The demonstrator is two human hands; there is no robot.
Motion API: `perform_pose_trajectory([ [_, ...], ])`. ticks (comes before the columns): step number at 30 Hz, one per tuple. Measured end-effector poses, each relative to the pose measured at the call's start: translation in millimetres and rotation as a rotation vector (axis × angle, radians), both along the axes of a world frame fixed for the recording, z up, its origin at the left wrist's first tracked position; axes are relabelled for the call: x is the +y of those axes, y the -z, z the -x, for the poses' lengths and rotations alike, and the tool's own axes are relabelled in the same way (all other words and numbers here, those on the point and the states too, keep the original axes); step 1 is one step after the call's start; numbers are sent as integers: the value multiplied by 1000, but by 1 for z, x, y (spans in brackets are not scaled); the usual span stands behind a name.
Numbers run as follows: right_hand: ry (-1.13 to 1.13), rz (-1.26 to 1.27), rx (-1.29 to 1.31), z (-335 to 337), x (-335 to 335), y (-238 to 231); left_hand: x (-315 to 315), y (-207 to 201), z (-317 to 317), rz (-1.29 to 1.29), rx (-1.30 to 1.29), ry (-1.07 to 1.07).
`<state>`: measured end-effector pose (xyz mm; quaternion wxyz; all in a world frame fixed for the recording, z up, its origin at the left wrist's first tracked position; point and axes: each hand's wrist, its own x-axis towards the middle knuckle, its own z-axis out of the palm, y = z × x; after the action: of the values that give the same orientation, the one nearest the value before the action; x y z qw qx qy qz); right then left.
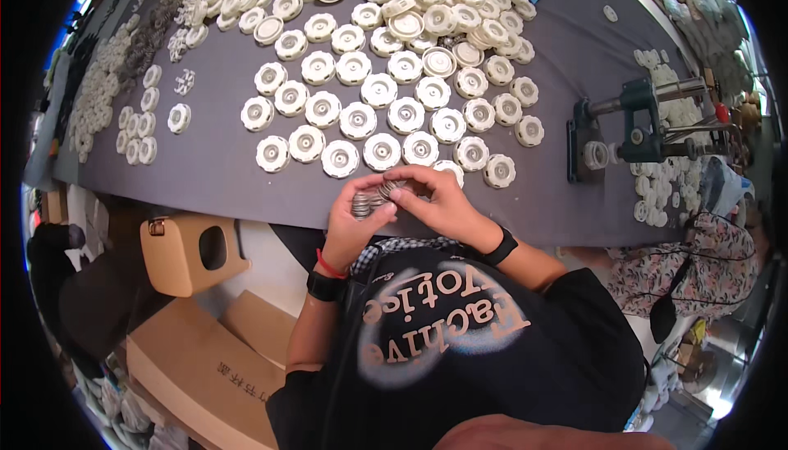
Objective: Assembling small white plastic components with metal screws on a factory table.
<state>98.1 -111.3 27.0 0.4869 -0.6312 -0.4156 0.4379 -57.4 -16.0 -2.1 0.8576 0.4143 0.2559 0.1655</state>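
My left hand [353, 224] holds a stack of small grey metal washers [368, 202] at the near edge of the grey table [213, 171]. My right hand [439, 202] curls over the same stack, its fingertips pinching the top washers. Just beyond my hands lie rows of white round plastic knobs [382, 152] with scalloped rims, laid flat with their hollow centres up. The nearest knobs sit a little past my fingers. I wear a black band and a red string on the left wrist and a black band on the right.
A dark green hand press [636, 126] stands at the right of the table with more white knobs [657, 196] beside it. Heaps of white parts [98, 97] lie at the far left. A tan box with a cutout [189, 253] and cardboard cartons [205, 368] sit below the table.
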Motion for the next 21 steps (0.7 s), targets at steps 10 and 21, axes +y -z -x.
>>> perform_pose_trajectory([
  [10, -380, -79, -331, -31, 33, -5, 4, 19, 1, -117, 63, -61],
  [21, -179, -35, -1192, -90, 130, 36, 39, 18, -6, 173, -37, -81],
])
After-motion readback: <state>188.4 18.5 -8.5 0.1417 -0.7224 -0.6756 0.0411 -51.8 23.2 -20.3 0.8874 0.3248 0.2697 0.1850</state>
